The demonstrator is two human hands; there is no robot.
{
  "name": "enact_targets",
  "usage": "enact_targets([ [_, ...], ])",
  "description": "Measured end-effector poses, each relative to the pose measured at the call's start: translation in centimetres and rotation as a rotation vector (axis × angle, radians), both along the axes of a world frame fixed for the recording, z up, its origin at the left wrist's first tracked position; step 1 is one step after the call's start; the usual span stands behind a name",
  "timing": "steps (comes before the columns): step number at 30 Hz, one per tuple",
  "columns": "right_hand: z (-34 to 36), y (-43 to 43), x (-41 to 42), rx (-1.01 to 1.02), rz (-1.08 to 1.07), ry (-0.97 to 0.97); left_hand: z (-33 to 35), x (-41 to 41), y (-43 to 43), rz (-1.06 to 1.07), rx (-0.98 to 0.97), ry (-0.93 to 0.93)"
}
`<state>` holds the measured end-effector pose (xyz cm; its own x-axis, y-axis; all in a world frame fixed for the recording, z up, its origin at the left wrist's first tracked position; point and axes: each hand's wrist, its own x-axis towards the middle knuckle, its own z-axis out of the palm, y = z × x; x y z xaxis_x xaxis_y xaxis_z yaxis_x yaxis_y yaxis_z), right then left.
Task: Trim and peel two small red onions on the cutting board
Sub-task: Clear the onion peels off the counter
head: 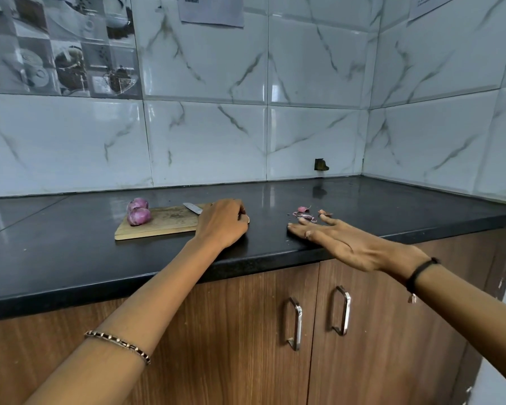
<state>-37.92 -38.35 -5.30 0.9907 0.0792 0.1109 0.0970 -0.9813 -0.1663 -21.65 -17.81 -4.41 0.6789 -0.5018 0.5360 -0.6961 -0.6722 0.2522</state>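
Observation:
Two peeled red onions (pixel 138 212) sit side by side at the far left end of the wooden cutting board (pixel 158 226). A knife lies across the board's right end with its blade (pixel 192 208) showing. My left hand (pixel 223 223) covers the handle, fingers curled down over it. My right hand (pixel 333 238) hovers flat over the counter's front edge, fingers straight and spread, holding nothing. Its fingertips are just short of a small pile of onion skins and trimmed ends (pixel 307 213) on the counter.
The black counter (pixel 70 252) runs into a tiled corner at the right. A small dark fitting (pixel 321 164) sticks out of the back wall. Wooden cabinet doors with metal handles (pixel 295 323) are below the counter edge.

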Motion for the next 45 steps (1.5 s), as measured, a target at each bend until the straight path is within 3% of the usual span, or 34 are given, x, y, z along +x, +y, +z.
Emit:
enact_targets([
  [3,0.5,0.1,1.5,-0.079,-0.123,0.067,0.0,-0.1,0.0,0.002,-0.002,-0.001],
  [9,1.0,4.3,4.5,0.039,-0.026,0.14,0.0,0.3,-0.1,0.005,0.001,-0.004],
  [14,2.5,4.6,7.1,-0.017,-0.229,0.176,0.1,0.2,-0.1,0.01,-0.01,-0.001],
  [19,2.0,2.8,10.1,-0.095,-0.567,0.134,-0.1,0.3,-0.1,0.018,-0.007,0.01],
  [22,1.5,1.8,10.6,-0.136,-0.64,0.133,-0.2,0.3,-0.1,0.012,-0.005,0.004],
  [26,1.6,1.2,8.5,-0.138,-0.533,0.048,-0.1,0.4,-0.2,-0.011,0.011,-0.003],
  [37,2.7,-3.6,5.8,0.346,-0.49,-0.044,-0.1,0.9,-0.5,-0.02,0.021,-0.019],
  [45,3.4,-1.5,7.6,0.099,-0.364,0.083,0.0,0.7,-0.5,-0.016,0.013,-0.005],
])
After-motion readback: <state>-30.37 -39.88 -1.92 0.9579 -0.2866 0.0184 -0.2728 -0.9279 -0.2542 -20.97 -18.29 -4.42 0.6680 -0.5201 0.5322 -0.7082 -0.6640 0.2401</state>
